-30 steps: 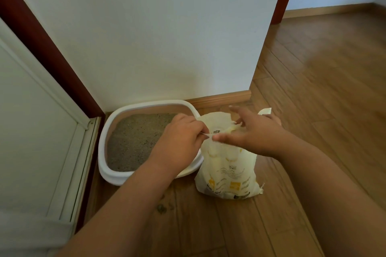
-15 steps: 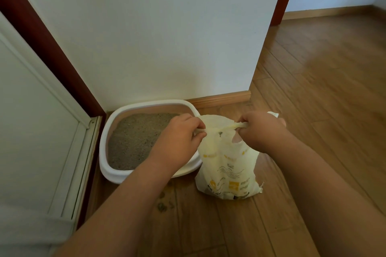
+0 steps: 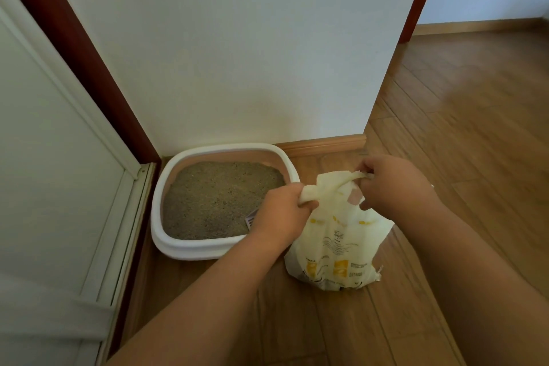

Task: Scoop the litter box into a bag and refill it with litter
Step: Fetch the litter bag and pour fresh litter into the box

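Note:
A white litter box (image 3: 190, 249) sits on the wooden floor in the corner, filled with grey-brown litter (image 3: 217, 199). A small pale purple scoop (image 3: 251, 218) pokes out by its near right wall, mostly hidden by my left wrist. To the right of the box stands a pale yellow plastic bag (image 3: 335, 246) with yellow print. My left hand (image 3: 282, 214) grips one twisted bag handle. My right hand (image 3: 392, 184) grips the other handle. The handles are crossed and stretched taut between my hands above the bag.
A white wall (image 3: 237, 53) with a wooden baseboard (image 3: 323, 142) stands behind the box. A white door panel (image 3: 44, 157) with a dark red frame (image 3: 83, 53) lies to the left. Wooden floor (image 3: 475, 128) stretches away to the right.
My right hand went from open fingers to a closed grip on a handle. Both hands have pulled apart, drawing the handles tight across the top of the bag.

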Available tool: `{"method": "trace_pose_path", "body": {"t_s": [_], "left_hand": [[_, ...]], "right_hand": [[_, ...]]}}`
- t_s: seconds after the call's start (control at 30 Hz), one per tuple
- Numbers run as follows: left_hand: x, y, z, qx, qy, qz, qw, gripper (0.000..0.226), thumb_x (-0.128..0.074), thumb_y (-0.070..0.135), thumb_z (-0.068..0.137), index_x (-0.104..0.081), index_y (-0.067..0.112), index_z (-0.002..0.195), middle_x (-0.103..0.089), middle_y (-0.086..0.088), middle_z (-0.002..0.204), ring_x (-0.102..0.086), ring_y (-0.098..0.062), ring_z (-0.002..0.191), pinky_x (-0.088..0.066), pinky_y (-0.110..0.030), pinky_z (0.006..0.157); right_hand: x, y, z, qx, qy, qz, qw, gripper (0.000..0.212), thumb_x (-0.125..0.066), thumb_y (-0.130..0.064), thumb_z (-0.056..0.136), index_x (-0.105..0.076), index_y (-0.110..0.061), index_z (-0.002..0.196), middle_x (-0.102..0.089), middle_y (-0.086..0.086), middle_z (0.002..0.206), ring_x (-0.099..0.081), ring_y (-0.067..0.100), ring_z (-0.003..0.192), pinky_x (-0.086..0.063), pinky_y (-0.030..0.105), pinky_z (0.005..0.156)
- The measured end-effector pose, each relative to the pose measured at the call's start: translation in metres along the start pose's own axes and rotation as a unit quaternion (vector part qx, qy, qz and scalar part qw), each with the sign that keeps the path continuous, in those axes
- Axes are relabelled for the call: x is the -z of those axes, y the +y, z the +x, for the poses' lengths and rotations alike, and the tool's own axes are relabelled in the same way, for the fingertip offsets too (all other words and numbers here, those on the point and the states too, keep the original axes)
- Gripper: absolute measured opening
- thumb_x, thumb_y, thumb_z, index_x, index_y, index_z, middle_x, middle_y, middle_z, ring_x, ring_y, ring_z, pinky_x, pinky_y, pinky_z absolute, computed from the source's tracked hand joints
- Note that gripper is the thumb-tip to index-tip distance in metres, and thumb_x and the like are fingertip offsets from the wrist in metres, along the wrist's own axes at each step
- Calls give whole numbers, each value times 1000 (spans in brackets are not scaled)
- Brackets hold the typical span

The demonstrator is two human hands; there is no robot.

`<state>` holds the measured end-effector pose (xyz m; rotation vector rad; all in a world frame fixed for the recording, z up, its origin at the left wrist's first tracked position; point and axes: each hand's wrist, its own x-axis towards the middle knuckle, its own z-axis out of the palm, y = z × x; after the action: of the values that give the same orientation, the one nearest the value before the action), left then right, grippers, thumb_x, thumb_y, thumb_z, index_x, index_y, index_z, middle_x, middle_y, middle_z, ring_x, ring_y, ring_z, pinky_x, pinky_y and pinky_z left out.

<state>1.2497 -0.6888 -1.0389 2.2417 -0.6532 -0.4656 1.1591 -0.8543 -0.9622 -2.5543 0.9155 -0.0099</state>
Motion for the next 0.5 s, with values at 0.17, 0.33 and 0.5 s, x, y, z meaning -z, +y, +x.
{"method": "trace_pose_path", "body": {"t_s": [0.17, 0.33, 0.5], "left_hand": [[6, -7, 5, 25, 76, -42, 996, 10, -67, 37, 95, -73, 29, 94, -70, 12, 82, -67, -11, 76, -57, -34, 67], [9, -15, 8, 56, 68, -84, 993, 18, -75, 36, 89, -71, 34, 106, -72, 13, 93, -70, -13, 85, -62, -41, 76], [11, -19, 8, 37, 34, -85, 995, 14, -66, 31, 95, -69, 24, 107, -70, 6, 97, -65, -15, 91, -54, -33, 73]], "right_hand": [[-10, -4, 2, 7, -17, -17, 1000, 16, -58, -16, 92, -62, -23, 106, -64, -4, 95, -60, 13, 77, -48, 29, 59], [-26, -13, -4, 32, -46, -20, 998, 51, -80, -35, 81, -57, -25, 125, -55, -1, 125, -59, 17, 98, -51, 30, 78], [-38, -26, -2, 18, -39, -56, 998, 49, -79, -44, 83, -63, -27, 126, -52, -1, 125, -58, 17, 96, -53, 33, 85]]}}
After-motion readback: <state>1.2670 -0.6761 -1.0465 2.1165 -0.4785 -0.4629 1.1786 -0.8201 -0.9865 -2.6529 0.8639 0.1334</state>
